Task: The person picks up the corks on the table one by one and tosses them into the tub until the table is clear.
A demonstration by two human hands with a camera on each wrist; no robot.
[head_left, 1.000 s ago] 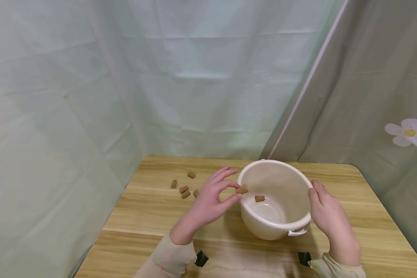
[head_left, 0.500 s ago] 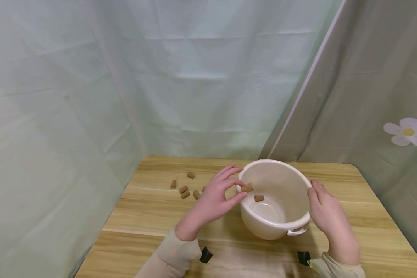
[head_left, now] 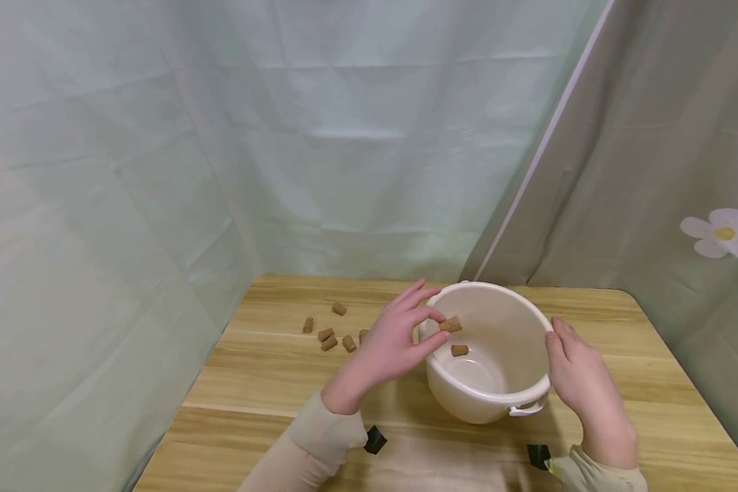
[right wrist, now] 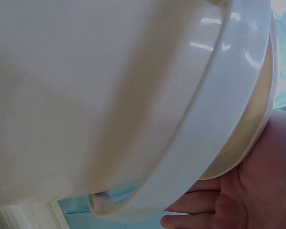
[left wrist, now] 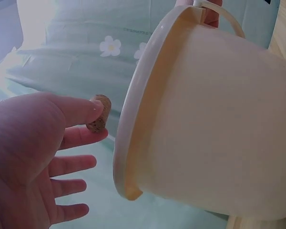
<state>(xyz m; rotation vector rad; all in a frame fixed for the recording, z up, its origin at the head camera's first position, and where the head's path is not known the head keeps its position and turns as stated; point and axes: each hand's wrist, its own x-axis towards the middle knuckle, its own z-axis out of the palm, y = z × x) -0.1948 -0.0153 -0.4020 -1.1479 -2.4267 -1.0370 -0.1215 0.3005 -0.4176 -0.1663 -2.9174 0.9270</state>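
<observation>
My left hand pinches a cork between thumb and forefinger, its other fingers spread. In the head view this cork overlaps the left part of the mouth of a cream plastic bucket. The left wrist view has the cork just off the rim, with the bucket wall beyond. Inside the bucket lies another cork. On the bucket's right side my right hand rests against the rim. Its visible fingers stretch out straight beside the bucket in the right wrist view; the thumb is hidden there.
Several loose corks lie on the wooden table, left of the bucket. A white handle juts from the bucket's near side. Pale fabric hangs behind the table. Black patches show near both sleeves.
My left hand has moved right and slightly up with the cork, from the bucket's left rim to over its mouth. The right hand and bucket have stayed in place.
</observation>
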